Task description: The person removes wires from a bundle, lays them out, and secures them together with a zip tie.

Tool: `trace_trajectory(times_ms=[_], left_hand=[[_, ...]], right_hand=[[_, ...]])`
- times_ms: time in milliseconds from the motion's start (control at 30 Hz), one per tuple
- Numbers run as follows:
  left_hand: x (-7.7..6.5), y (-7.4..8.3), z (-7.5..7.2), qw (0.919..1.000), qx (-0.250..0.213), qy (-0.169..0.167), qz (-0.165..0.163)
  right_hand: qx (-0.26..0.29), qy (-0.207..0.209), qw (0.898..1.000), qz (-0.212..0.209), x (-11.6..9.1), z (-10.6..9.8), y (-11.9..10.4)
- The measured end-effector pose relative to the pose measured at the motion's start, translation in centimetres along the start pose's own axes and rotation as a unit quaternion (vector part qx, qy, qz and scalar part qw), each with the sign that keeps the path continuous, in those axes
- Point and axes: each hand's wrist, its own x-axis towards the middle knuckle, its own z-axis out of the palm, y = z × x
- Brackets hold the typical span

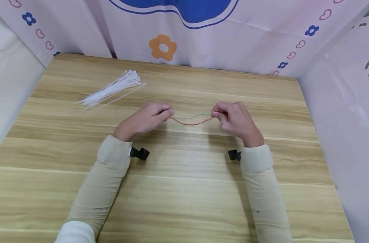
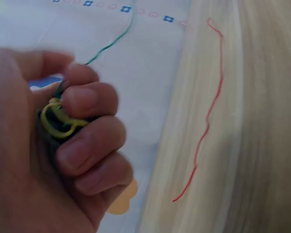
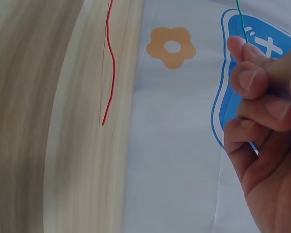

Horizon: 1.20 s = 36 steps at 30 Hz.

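Note:
A thin green wire runs between my two hands, pinched at the fingertips. My left hand holds it at the left. In the left wrist view, its curled fingers also enclose a small dark thing with yellow loops, mostly hidden in the palm. My right hand pinches the wire between thumb and index finger, other fingers curled in. A red wire, slightly kinked, shows against the wooden tabletop in both wrist views, its ends loose there. From the head view it curves just below the green one, between the hands.
A bundle of white cable ties lies at the back left of the wooden table. White cloth with printed flowers hangs behind the table's back edge. Small black mounts stick out from the wrists.

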Motion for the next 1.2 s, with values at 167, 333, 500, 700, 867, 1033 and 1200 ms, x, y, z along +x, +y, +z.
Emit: trace_trajectory(times_ms=[167,333,500,700,867,1033,1200], left_hand=[[0.3,-0.2,0.4,0.9996,0.030,-0.002,0.003],[0.2,-0.3,0.3,0.9996,0.013,-0.023,0.007],[-0.1,0.0,0.1,0.9990,0.013,-0.042,0.010],[-0.1,0.0,-0.1,0.9978,0.023,-0.061,0.012],[-0.2,-0.3,-0.2,0.9976,0.038,-0.053,0.022],[-0.2,-0.3,0.1,0.9982,0.036,-0.048,-0.005],[-0.1,-0.1,0.3,0.9984,0.034,-0.038,-0.024]], right_hand=[[-0.009,0.004,1.000,0.002,-0.1,-0.1,0.0],[-0.025,0.005,1.000,0.011,-0.2,-0.5,0.5],[-0.031,0.007,0.999,0.018,-0.1,-0.6,0.8],[-0.034,0.009,0.999,0.025,-0.4,-0.8,1.1],[-0.041,0.021,0.998,0.038,-0.8,-1.2,1.6],[-0.039,0.013,0.998,0.036,-0.7,-1.2,1.7],[-0.038,0.012,0.998,0.041,-0.8,-1.2,1.7]])
